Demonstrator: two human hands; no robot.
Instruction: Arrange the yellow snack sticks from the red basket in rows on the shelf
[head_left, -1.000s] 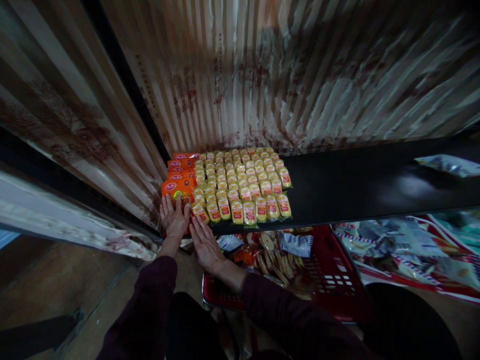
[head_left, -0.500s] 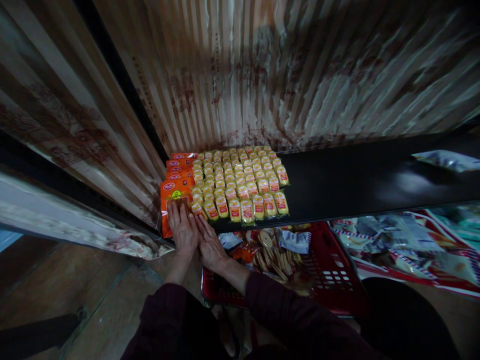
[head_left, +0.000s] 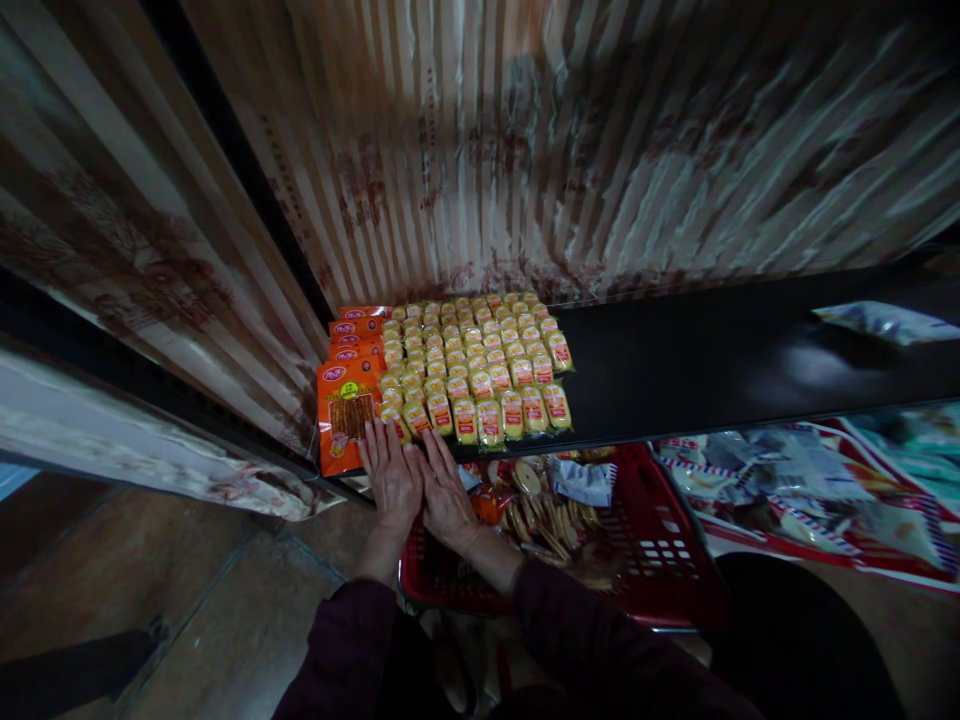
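Rows of small yellow wrapped snack packs stand on a black shelf, packed closely together. At their left end is a stack of orange snack bags, the front one with a window showing brown food. My left hand lies with fingers stretched out against the front packs at the left, beside the orange bag. Right alongside it, my right hand rests its extended fingertips on the lower front of the neighbouring packs. Neither hand is closed round anything.
Below the shelf edge sits a red plastic basket with wrapped biscuits inside. A silvery packet lies on the shelf at the right. Blue-and-white bags fill the lower right. Patterned striped curtains hang behind and at the left.
Both hands have slid right along the front row, from the orange bag to the yellow packs. The front orange bag now shows uncovered.
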